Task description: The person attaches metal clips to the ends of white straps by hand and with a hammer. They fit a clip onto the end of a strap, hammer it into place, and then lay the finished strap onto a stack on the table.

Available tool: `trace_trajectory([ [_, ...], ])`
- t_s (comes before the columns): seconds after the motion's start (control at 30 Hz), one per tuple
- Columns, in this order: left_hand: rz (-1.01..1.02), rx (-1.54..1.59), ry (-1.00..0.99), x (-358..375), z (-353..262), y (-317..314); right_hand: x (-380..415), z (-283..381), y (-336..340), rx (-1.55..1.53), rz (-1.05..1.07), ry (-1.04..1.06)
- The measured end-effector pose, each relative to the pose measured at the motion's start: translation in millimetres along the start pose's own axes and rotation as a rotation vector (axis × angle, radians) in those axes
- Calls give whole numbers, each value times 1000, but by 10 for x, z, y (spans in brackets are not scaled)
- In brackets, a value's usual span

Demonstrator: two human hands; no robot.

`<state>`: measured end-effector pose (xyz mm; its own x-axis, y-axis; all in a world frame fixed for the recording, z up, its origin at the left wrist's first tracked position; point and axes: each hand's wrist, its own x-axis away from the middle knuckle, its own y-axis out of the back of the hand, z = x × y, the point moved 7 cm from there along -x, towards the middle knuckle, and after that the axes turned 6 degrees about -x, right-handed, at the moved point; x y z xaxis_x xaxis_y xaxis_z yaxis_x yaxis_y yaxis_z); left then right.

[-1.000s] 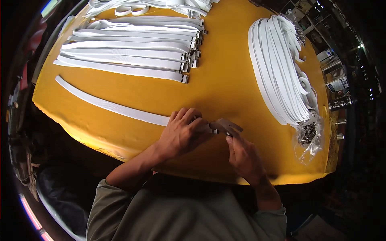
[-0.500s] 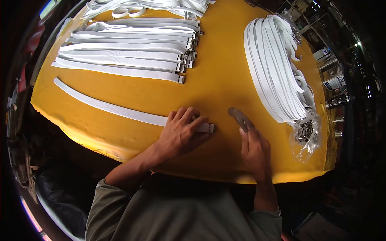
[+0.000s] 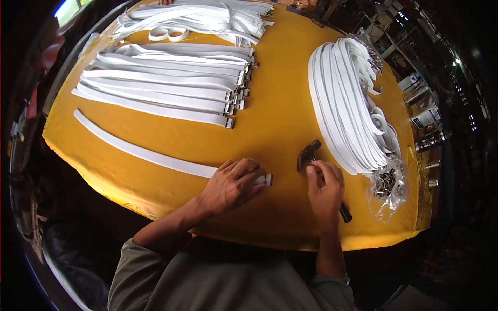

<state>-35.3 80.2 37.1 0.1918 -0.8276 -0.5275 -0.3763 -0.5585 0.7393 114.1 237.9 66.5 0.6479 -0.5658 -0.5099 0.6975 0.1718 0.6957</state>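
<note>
My left hand (image 3: 232, 186) is closed over the buckle end of a single white strap (image 3: 150, 154), pressing it to the yellow tabletop; the metal buckle (image 3: 268, 180) shows past the fingers. To its right, my right hand (image 3: 326, 189) has its thumb and fingers closed around the handle of a hammer, just below the dark head (image 3: 308, 155). The black end of the handle (image 3: 345, 212) sticks out beside my right wrist. A small shiny bit by the right fingertips is too small to make out.
Buckled white straps (image 3: 161, 83) lie in rows at the left, with more straps (image 3: 192, 19) behind them. A looped strap bundle (image 3: 345, 103) and a clear bag of metal parts (image 3: 387, 186) lie at the right. Another person's hand (image 3: 303, 3) shows at the table's far edge.
The hammer, blurred before, now shows its head and handle clearly, with the handle angled toward the lower right. My left hand stays on the strap. The view has shifted slightly.
</note>
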Motion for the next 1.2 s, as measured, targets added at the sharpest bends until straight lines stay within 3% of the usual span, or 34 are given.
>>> trace_trajectory([
  [0.03, 8, 2, -22, -20, -28, 11, 1, 55, -58, -271, 124, -177],
  [0.07, 1, 20, -17, -32, -39, 46, -26, 146, -63, -270, 101, -190],
  [0.13, 9, 36, -29, -54, -93, 75, 20, 242, -442, -868, 455, -482],
  [0.17, 26, 48, -10, -61, -96, 81, 15, 261, -462, -877, 435, -482],
  [0.23, 38, 45, 7, -79, -76, 100, 38, 353, -639, -1075, 602, -550],
  [0.4, 67, -18, 142, 20, 123, 259, 29, 183, -678, -1015, 572, -554],
  [0.53, 147, -184, 386, 305, 697, 810, 17, 23, -606, -940, 539, -618],
  [0.6, 159, -263, 385, 518, 982, 1151, -19, -28, -545, -948, 528, -633],
  [0.83, -122, -600, 549, 1270, 1787, 2658, -124, -387, -318, -927, 374, -656],
  [0.93, -275, -821, 498, 1364, 1758, 3214, -138, -516, -266, -963, 316, -665],
  [1.03, -356, -1085, 309, 1165, 1569, 3549, -135, -534, -360, -984, 347, -703],
  [1.2, -411, -1134, 191, 535, 1808, 4088, -519, -249, -611, -1020, 394, -708],
])
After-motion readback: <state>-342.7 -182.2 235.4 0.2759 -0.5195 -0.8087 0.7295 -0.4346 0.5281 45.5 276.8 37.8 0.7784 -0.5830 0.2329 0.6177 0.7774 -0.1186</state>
